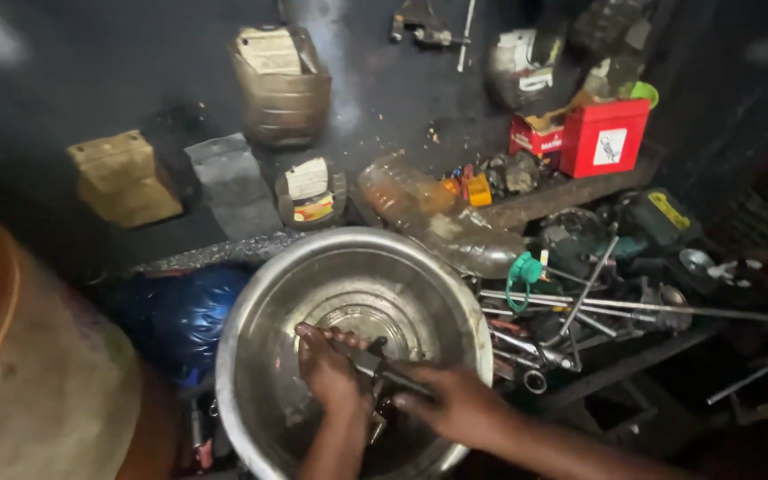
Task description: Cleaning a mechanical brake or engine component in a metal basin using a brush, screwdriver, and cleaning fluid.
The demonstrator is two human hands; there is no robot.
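A big tan drum (pixel 37 373) fills the lower left of the frame. Next to it, in the lower middle, sits a wide shiny metal bowl (pixel 268 293). Inside the bowl, the left hand (pixel 331 369) is curled tight around a small dark metal part (pixel 375 364). The right hand (pixel 455 404) is closed on the same part from the other side. To the right lies a pile of long metal tools (pixel 597 307). A red box (pixel 604 138) stands in the upper right. A clear plastic bottle (pixel 437 218) lies just above the bowl.
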